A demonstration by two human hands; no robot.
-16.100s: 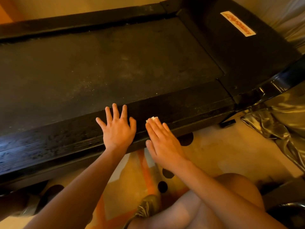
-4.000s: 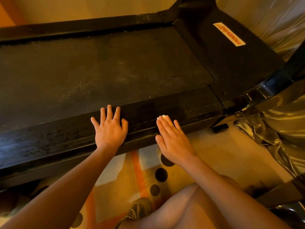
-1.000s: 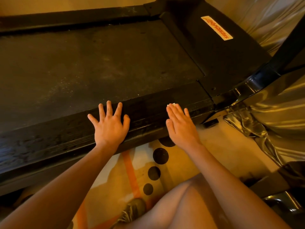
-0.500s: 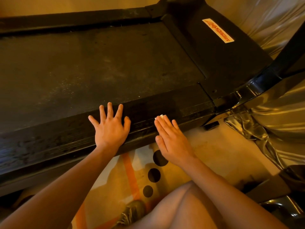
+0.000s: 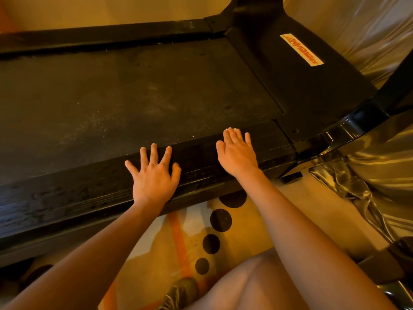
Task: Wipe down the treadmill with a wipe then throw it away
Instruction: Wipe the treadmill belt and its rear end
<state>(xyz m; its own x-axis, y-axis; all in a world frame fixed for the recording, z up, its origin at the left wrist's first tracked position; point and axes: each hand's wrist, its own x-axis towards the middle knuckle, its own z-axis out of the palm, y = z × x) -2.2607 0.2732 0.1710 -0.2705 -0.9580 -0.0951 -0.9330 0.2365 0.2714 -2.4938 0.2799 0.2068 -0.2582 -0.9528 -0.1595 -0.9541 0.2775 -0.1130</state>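
The black treadmill fills the upper half of the head view; its dusty belt [image 5: 134, 90] lies behind a dark side rail [image 5: 67, 198]. My left hand [image 5: 154, 177] rests flat on that rail with the fingers spread. My right hand [image 5: 238, 153] lies flat on the rail further right, fingers straight, pressing a white wipe [image 5: 230, 129] of which only a small edge shows past the fingertips. The rest of the wipe is hidden under the hand.
The motor cover [image 5: 312, 86] with a white and red label [image 5: 300, 49] sits at the right end. Shiny plastic sheeting [image 5: 380, 166] lies to the right. A patterned mat with black dots [image 5: 220, 220] covers the floor below the rail, by my knee [image 5: 257, 285] and shoe [image 5: 181, 291].
My right hand has slid with the wipe to the right and slightly further onto the rail, after sweeping left half a second ago. My left hand has stayed in place.
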